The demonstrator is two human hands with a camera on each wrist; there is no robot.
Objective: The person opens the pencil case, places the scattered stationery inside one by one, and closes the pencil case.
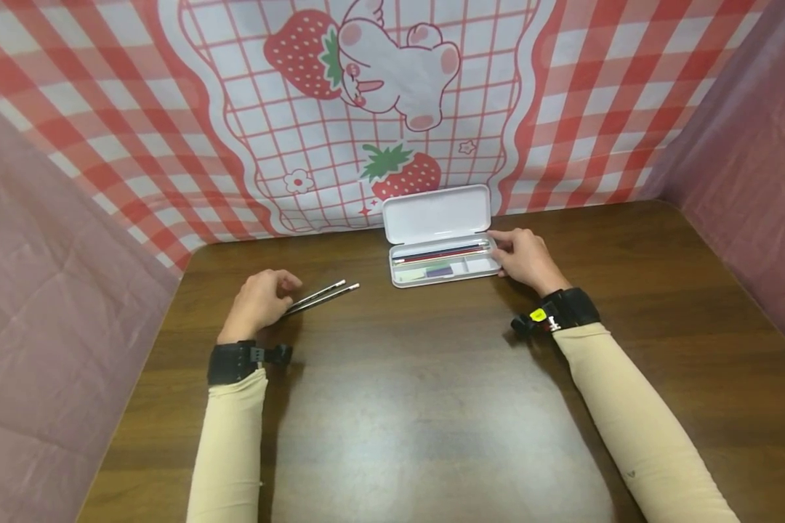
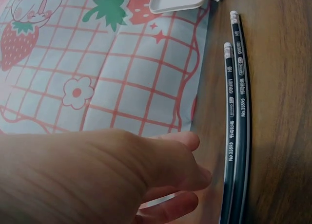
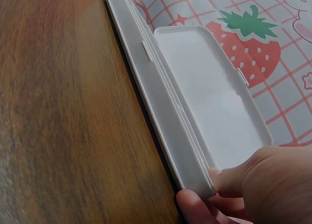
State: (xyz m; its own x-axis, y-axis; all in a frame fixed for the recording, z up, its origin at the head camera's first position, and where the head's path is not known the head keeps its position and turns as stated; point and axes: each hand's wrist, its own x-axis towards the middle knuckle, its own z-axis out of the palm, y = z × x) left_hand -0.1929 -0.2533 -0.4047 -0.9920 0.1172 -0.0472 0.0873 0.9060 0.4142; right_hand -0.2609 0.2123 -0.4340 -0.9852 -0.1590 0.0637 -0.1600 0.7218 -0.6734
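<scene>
Two dark pencils (image 2: 243, 87) with white eraser ends lie side by side on the table. My left hand (image 1: 256, 303) is beside their near ends, its fingers loosely bent and holding nothing. In the left wrist view a strip of table shows between the fingertips (image 2: 204, 177) and the pencils. A white pencil case (image 1: 437, 216) stands at the back with its lid raised. Inside it lie several pencils (image 1: 441, 255) and a purple-and-green block (image 1: 440, 272). My right hand (image 1: 528, 260) pinches the case's right end, thumb on the top edge and fingers below.
A brown wooden table (image 1: 419, 385) lies under everything. Behind the case hangs a red-and-white checked cloth (image 1: 582, 131) with strawberries. Pink cloth walls (image 1: 746, 152) close off both sides. Each wrist wears a black strap (image 1: 232, 363) with a small camera.
</scene>
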